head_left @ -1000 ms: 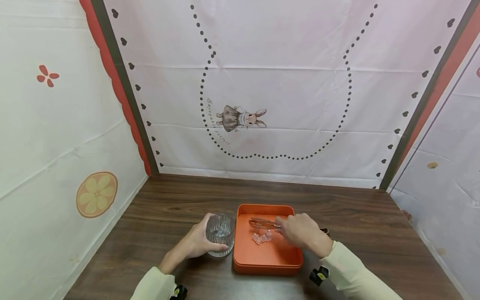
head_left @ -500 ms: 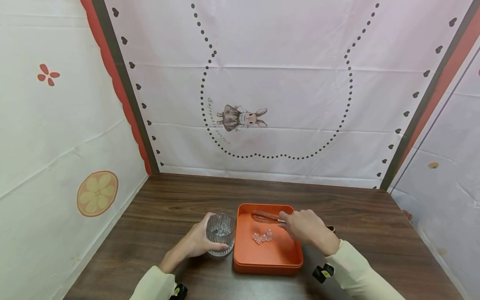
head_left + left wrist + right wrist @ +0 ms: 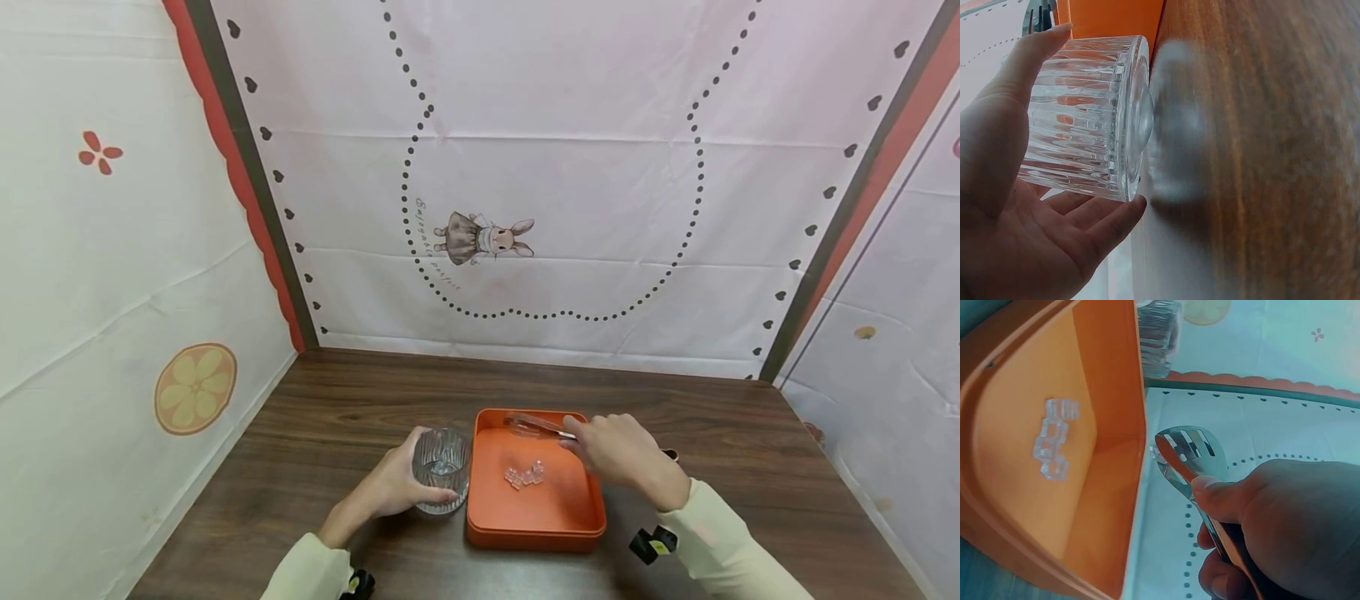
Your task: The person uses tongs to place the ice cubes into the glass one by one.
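Observation:
My left hand (image 3: 405,477) is wrapped round a ribbed clear glass (image 3: 441,468), thumb on the near side. In the left wrist view the glass's base (image 3: 1138,125) stands right at the tabletop. My right hand (image 3: 618,454) grips slotted metal tongs (image 3: 542,424), which overlap the far part of the orange tray (image 3: 525,529) in the head view. At the tongs' tips a clear cube (image 3: 1154,452) shows in the right wrist view, partly hidden by the metal. Several more clear cubes (image 3: 1054,437) lie clustered on the tray's floor.
The tray sits just right of the glass on a dark wood table (image 3: 360,383). Behind the table hangs a printed white cloth (image 3: 570,200), with more cloth (image 3: 112,275) along the left. A small dark ring-shaped thing (image 3: 671,454) shows beside the right wrist.
My right hand has drawn right and the tongs have lifted away from the clustered cubes toward the tray's far side. The left hand and glass have stayed put.

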